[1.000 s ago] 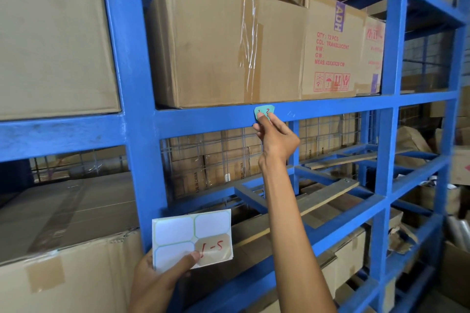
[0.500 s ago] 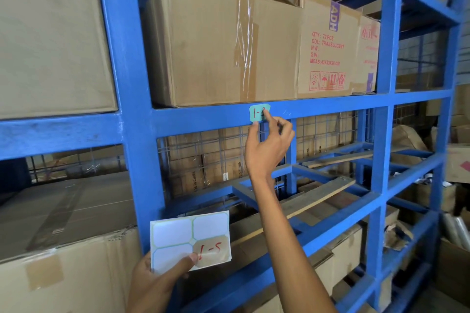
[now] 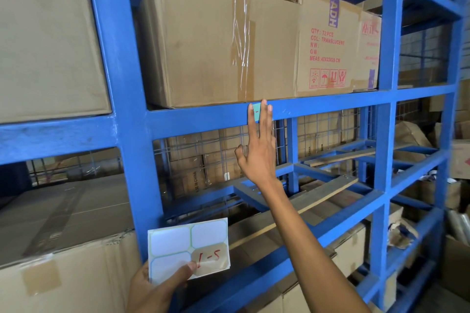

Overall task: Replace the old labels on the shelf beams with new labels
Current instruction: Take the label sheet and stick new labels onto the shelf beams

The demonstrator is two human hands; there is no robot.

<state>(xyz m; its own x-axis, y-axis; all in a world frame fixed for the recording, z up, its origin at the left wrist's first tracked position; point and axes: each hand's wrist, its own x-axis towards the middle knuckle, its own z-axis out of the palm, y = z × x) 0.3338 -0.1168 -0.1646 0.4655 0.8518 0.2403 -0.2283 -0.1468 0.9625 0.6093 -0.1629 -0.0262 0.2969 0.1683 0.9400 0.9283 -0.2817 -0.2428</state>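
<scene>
Right hand (image 3: pixel 256 157) is raised with the arm outstretched, its grip open and fingers (image 3: pixel 264 119) flat on the teal label (image 3: pixel 255 112) on the blue shelf beam's (image 3: pixel 203 119) front face, below a taped carton (image 3: pixel 218 40). Left hand (image 3: pixel 152 290) pinches a label sheet (image 3: pixel 188 249) marked "1-5" low by the upright (image 3: pixel 127 109).

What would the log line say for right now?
right hand: fingers flat on label | beam: label stuck | left hand: holds label sheet
</scene>
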